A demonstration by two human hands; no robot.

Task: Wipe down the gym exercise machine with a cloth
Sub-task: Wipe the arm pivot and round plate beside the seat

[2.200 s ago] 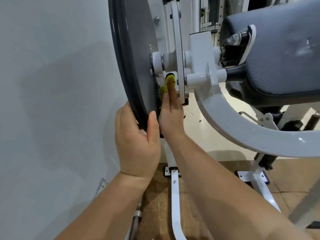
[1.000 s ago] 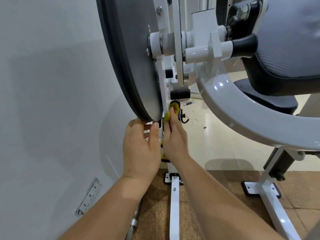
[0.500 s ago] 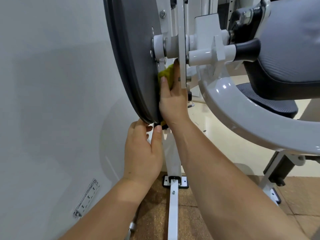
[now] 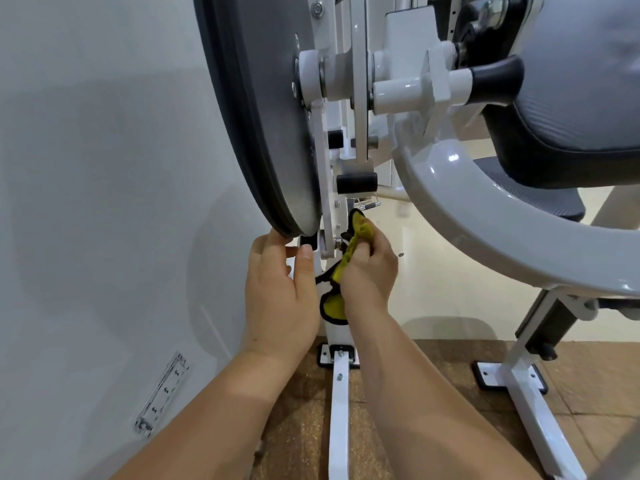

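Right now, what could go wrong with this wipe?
If the grey disc turns, the left hand touching its lower rim beside the white bar could be pinched. The cloth gripped by the right hand dangles a loose tail near the bolt, where it might snag.

Brown speckled mat (image 4: 433, 382) beside cream floor (image 4: 433, 289); machine's white base rail (image 4: 337, 427), bolted foot plate (image 4: 485, 374) standing on mat.
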